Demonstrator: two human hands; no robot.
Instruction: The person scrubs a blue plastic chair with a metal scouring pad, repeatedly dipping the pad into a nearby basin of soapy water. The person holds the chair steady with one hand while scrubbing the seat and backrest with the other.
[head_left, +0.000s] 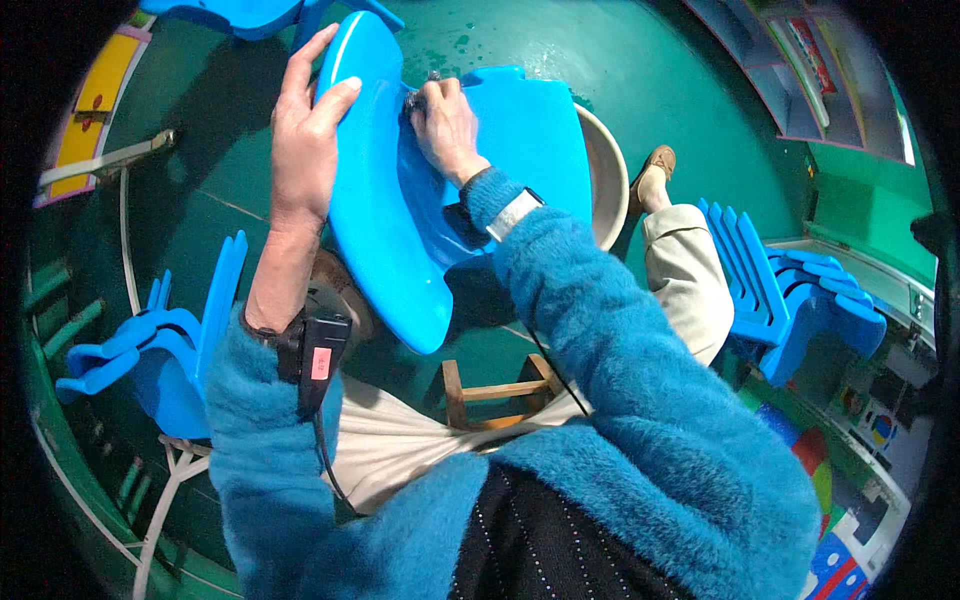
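Observation:
A blue plastic chair (529, 139) lies tilted before me, over a pale round basin (609, 176) that shows past its right edge. My left hand (309, 135) grips the rim of the chair's long curved part, thumb on the near face and fingers on the outer edge. Bent over the inner angle between the two blue panels is my right hand (448, 127), its fingers closed on a small dark scouring pad (412, 103), mostly hidden by the fingers. Wet drops mark the green floor beyond the chair.
Stacked blue chairs (806, 292) stand at right, and more blue chairs (169, 345) at left. A small wooden stool (499, 391) is below, between my legs. Shelves (817, 82) line the upper right. A pale metal frame (124, 160) stands at left; another blue chair is at the top edge.

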